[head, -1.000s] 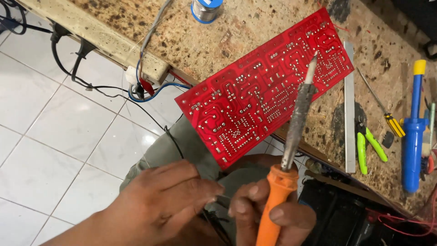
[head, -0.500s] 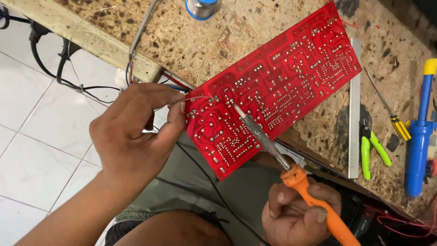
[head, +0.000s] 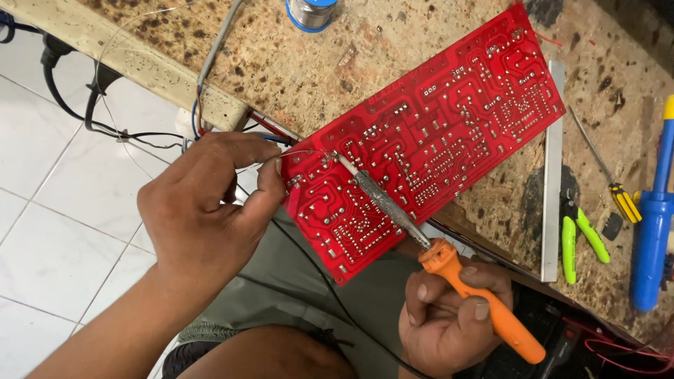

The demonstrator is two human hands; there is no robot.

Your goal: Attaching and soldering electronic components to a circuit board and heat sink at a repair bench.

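While the head view looks down over the bench edge, I see my left hand (head: 210, 203) pinching a thin solder wire (head: 298, 153) between thumb and forefinger, feeding its end onto the near-left corner of the red circuit board (head: 428, 133). My right hand (head: 449, 316) is wrapped tight around the orange handle of the soldering iron (head: 428, 242).

Half a second ago the wire and the tip were closing in from either side; a second ago both hands were low, off the board, with the iron standing nearly upright. Now tip and wire meet at one pad, so I judge the joint is being wetted.

The iron's long axis runs diagonally, handle near-right, tip pointing far-left onto the board. The board itself lies solder side up, overhanging the speckled worktop (head: 393, 42), its long axis slanting from near-left to far-right.

To the right lie a metal ruler (head: 552, 168), green-handled cutters (head: 579, 235), a yellow-handled screwdriver (head: 618, 196) and a blue desoldering pump (head: 649, 224). A solder spool (head: 310, 10) sits at the far edge.
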